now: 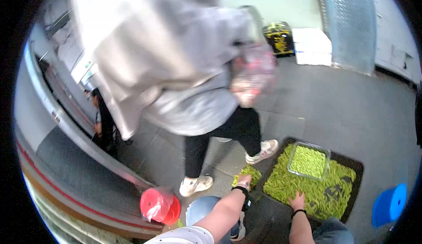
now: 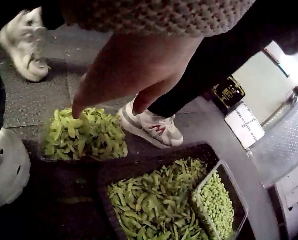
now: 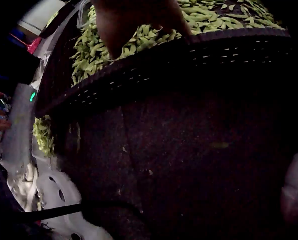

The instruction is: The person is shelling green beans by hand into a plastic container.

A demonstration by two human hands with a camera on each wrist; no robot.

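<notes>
In the head view, my left hand (image 1: 244, 181) reaches over a container of green pods (image 1: 251, 173) that look like split shells. Its fingers point down and lie apart in the left wrist view, with nothing visible between them. To the right stands a black plastic crate (image 1: 360, 173) spread with green bean pods (image 1: 277, 178). My right hand (image 1: 297, 200) is at the crate's near side, fingers spread at the pods; in the right wrist view its fingertips are partly hidden. A clear plastic box (image 1: 327, 167) of shelled green beans (image 1: 308, 161) sits on the pods at the far side.
A person in a grey top (image 1: 193, 99) and black trousers stands close in front, a shoe (image 1: 263, 151) beside the crate. Red buckets (image 1: 173, 211) are at the left, a blue stool-like object (image 1: 389, 205) at the right. White boxes (image 1: 312, 46) stand by the wall.
</notes>
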